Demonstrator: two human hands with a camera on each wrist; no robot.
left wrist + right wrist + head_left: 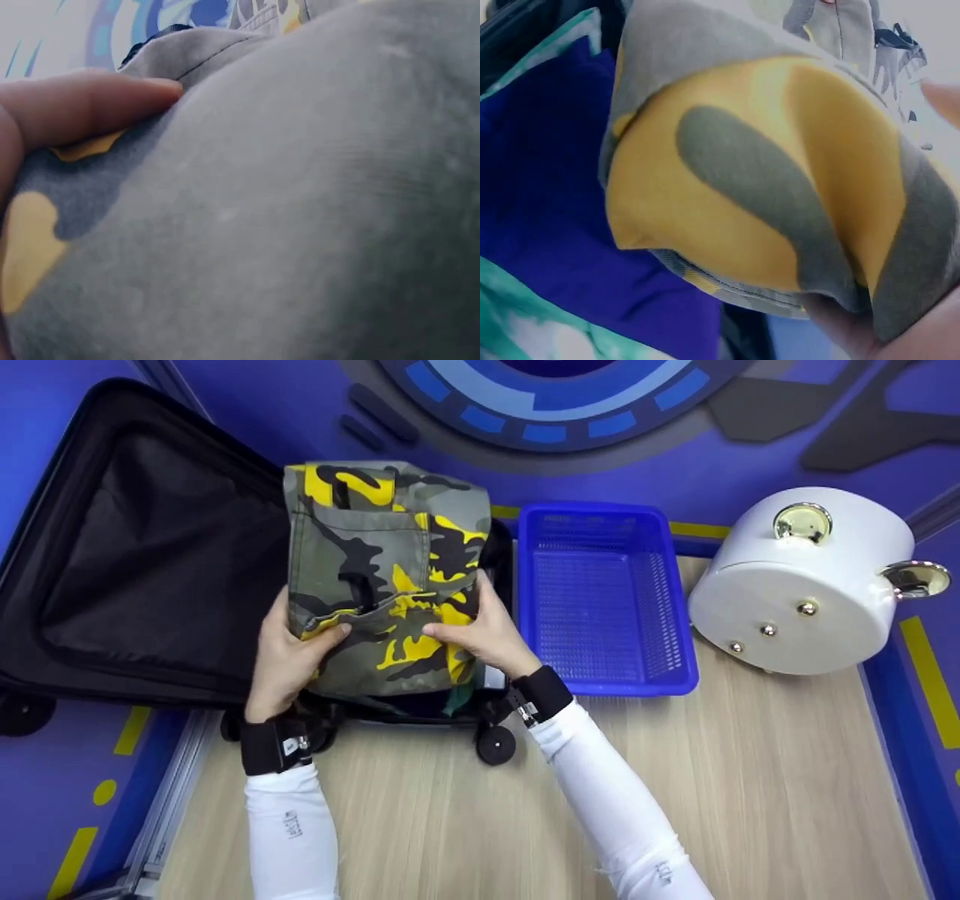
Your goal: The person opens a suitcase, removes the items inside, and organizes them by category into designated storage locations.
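Note:
A folded camouflage garment [375,555] in grey, black and yellow, with stitched pockets, is held up over the open black suitcase [165,555]. My left hand [289,660] grips its left edge, thumb on the upper face and fingers hidden behind. On the opposite edge my right hand [491,630] grips it the same way. Grey cloth fills most of the left wrist view, with the left thumb [97,105] lying across it. Below the garment, the right wrist view shows dark blue cloth [577,172] and green-and-white cloth [525,315] inside the suitcase.
Right of the suitcase stands a blue perforated plastic basket [682,660]. Farther right, a white rounded container [787,607] with gold handles and small gold knobs lies tipped against the wall. Suitcase wheels [496,745] face the front of the wood-grain surface [450,825].

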